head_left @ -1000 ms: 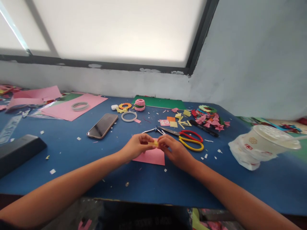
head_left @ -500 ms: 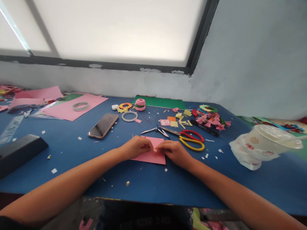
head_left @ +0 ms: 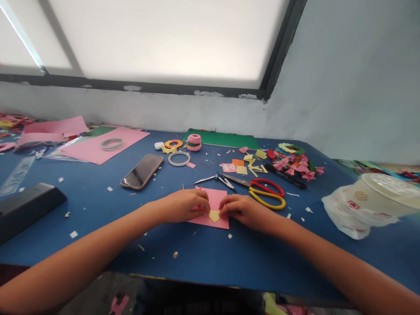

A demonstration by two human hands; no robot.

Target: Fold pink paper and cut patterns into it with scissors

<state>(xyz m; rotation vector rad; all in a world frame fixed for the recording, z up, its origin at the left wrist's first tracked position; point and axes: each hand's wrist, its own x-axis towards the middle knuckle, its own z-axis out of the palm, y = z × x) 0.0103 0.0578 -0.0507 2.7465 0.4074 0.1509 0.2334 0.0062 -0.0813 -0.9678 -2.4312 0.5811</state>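
A small piece of yellow paper (head_left: 214, 216), pointed at its near end, lies over a pink paper sheet (head_left: 217, 197) on the blue table. My left hand (head_left: 191, 204) pinches its left side between thumb and fingers. On its right side the fingertips of my right hand (head_left: 241, 211) close on the same piece. Just beyond the pink sheet are a compass (head_left: 217, 176) with its legs spread and scissors (head_left: 267, 192) with red and yellow handles, the scissors close to my right hand.
A phone (head_left: 142, 171) lies left of centre, with a tape roll (head_left: 179, 159) near it. At the far right stands a lidded cup (head_left: 380, 197) in a plastic bag. Folded pink paper pieces (head_left: 297, 165), a black pen (head_left: 285, 176) and a black box-like object (head_left: 31, 210) are also on the table.
Both hands have shifted slightly towards me on the pink sheet. The yellow paper, hardly visible between the fingers before, now shows flat with its point towards me. The view has turned slightly left.
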